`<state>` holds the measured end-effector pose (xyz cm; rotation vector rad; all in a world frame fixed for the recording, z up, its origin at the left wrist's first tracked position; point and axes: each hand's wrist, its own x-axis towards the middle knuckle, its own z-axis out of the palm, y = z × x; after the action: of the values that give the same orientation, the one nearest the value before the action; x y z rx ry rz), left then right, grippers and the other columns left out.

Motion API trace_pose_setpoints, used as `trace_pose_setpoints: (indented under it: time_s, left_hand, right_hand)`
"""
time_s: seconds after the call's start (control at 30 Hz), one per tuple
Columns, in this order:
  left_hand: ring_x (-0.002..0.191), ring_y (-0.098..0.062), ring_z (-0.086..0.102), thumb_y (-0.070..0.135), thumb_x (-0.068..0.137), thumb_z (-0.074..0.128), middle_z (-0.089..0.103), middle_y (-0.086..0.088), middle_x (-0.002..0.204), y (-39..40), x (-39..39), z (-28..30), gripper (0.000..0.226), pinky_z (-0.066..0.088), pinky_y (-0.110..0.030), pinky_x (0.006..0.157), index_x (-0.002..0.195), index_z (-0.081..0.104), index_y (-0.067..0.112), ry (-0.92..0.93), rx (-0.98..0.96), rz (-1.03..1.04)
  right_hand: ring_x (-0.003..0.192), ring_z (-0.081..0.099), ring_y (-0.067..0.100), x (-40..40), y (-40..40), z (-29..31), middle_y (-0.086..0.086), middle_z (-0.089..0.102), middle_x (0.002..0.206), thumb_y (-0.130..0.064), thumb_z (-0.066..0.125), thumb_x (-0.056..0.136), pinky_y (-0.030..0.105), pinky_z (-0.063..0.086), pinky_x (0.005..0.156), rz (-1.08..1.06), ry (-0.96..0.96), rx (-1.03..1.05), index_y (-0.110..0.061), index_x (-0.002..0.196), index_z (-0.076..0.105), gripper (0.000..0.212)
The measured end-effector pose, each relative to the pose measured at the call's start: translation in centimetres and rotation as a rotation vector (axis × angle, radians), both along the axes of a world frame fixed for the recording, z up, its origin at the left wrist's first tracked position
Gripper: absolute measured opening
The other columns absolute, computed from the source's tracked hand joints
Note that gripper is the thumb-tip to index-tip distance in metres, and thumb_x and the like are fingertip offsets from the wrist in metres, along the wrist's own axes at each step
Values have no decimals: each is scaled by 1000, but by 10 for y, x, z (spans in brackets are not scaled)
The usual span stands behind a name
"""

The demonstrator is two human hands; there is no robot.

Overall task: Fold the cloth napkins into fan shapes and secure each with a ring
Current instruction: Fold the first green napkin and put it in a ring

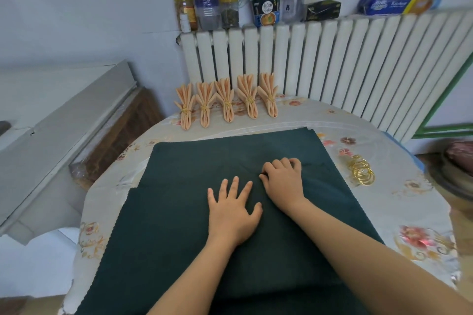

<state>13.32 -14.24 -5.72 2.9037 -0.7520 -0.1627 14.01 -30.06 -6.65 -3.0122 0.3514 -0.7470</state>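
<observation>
Nearest, two bare forearms reach over a stack of dark green napkins (179, 212) spread on a round floral table (422, 212). The left hand (231, 208) lies flat on the top napkin, fingers spread and straight. Just beyond it, the right hand (282, 178) curls its fingers, pinching the cloth near its centre. This looks like the start of a new fold; next, the pinched cloth likely needs pleating. Gold rings (362, 170) sit piled to the right. Farther back, five peach fan napkins (226, 101), already ringed, stand before a white radiator (332, 59).
</observation>
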Motion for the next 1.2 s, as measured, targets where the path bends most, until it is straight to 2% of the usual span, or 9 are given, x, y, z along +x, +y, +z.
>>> trace_pose_setpoints:
  time_s: [0.07,0.17,0.3,0.47,0.6,0.7,0.83,1.0,1.2]
  left_hand:
    - [147,-19,-10,60,93,21,-2,5,160,0,0,0,62,-9,-51,117,150,6,41,2,-6,1]
    - [147,-19,-9,59,93,21,-1,6,160,-1,-2,1,62,-9,-51,117,150,6,41,14,-11,5]
    - [147,-19,-9,59,93,21,-1,5,161,-2,-2,2,61,-8,-51,117,150,7,41,18,-8,11]
    - [147,-19,-6,48,98,22,2,4,161,-2,-1,4,56,-7,-50,117,151,10,38,26,-26,9]
    - [147,-18,-4,36,100,21,3,4,161,-1,0,6,52,-5,-49,118,152,11,34,46,-35,16]
    - [147,-19,-5,36,101,19,1,3,161,0,-3,8,52,-4,-50,118,152,9,33,49,-11,-12]
    - [147,-17,-7,43,101,18,-1,3,161,20,-13,9,54,-6,-47,118,152,6,31,38,8,-41]
    - [147,-14,-10,52,99,17,-5,6,160,90,-28,5,57,-7,-44,119,151,1,37,22,27,1]
    - [147,-15,-11,59,96,15,-7,8,160,162,-35,3,58,-9,-45,118,150,0,42,32,55,107]
  right_hand:
    - [86,55,24,-6,-14,4,0,62,82,-25,62,86,38,23,92,-54,74,-65,-19,87,62,7]
    - [111,43,26,-24,-43,16,4,54,112,-19,42,94,41,18,105,-178,213,-96,-19,112,51,21]
    - [133,24,29,-42,-51,31,8,33,142,-12,46,88,46,4,114,-240,293,-40,-20,132,43,45]
    - [118,42,28,-76,29,31,5,49,126,-2,53,78,36,29,97,-7,76,384,-15,122,57,46]
    - [123,40,16,-98,73,16,0,51,128,-1,40,91,31,31,106,-44,42,870,-13,125,53,38]
    - [125,41,13,-106,83,8,-4,52,130,-19,31,96,28,28,107,-31,43,644,-16,125,54,38]
    - [134,34,14,-105,88,7,-2,44,143,-41,7,87,31,23,109,-7,157,391,-19,135,48,67]
    - [141,19,14,-104,88,5,-4,28,153,-35,22,100,31,14,113,-45,268,302,-23,145,32,47]
    - [141,18,14,-105,92,7,-6,26,153,-34,25,100,31,14,113,-66,306,287,-24,145,31,46]
